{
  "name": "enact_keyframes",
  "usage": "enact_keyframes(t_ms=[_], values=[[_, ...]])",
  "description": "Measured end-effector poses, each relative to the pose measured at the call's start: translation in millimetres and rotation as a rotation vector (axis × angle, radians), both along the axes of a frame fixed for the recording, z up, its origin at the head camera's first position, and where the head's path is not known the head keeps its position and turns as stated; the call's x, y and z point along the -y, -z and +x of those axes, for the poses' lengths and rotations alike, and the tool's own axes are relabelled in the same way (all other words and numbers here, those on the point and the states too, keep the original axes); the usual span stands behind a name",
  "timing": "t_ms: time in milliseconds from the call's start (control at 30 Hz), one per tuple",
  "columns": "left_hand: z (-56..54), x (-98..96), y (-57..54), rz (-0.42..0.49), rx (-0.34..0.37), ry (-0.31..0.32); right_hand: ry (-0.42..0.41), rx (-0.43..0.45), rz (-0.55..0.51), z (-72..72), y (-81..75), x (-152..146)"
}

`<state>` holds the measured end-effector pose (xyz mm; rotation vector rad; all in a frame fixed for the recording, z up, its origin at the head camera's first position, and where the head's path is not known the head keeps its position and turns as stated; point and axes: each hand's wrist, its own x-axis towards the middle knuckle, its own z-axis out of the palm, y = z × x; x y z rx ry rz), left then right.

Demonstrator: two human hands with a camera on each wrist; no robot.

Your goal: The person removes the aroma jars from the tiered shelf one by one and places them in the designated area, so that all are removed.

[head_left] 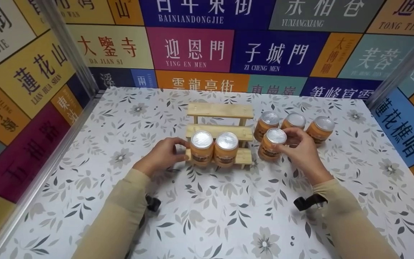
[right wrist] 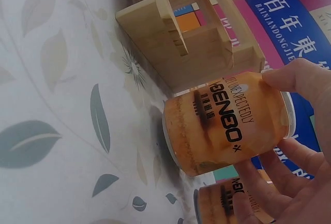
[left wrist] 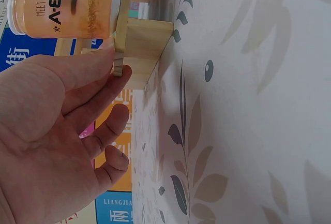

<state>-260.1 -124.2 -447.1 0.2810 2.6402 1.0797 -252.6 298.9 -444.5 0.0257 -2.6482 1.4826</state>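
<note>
A small three-step wooden rack (head_left: 220, 110) stands on the table. Two orange cans with silver lids, a left can (head_left: 202, 153) and a right can (head_left: 226, 154), are side by side on its lowest step. My left hand (head_left: 162, 154) pinches the left end of that step, thumb on top and forefinger beneath, as the left wrist view shows. To the right of the rack, my right hand (head_left: 302, 153) grips another orange can (right wrist: 222, 125) between thumb and fingers near its lid. This can is roughly upright, its base close over the table.
Three more orange cans, a left one (head_left: 264, 131), a middle one (head_left: 295, 120) and a right one (head_left: 320, 131), stand behind and beside my right hand. The flower-patterned table (head_left: 207, 208) is bounded by walls (head_left: 191, 48) of coloured signs at the back and sides.
</note>
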Motion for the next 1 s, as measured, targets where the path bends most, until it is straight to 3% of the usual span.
enact_keyframes(t_ms=[633,1000], values=[[-0.9,-0.6,4.2,0.021,-0.001,0.007,0.008,0.097,0.021,2.2,1.7,-3],[-1.1,1.7,3.0,0.026,-0.001,0.0,0.004,-0.069,-0.085,1.7,-8.3,1]])
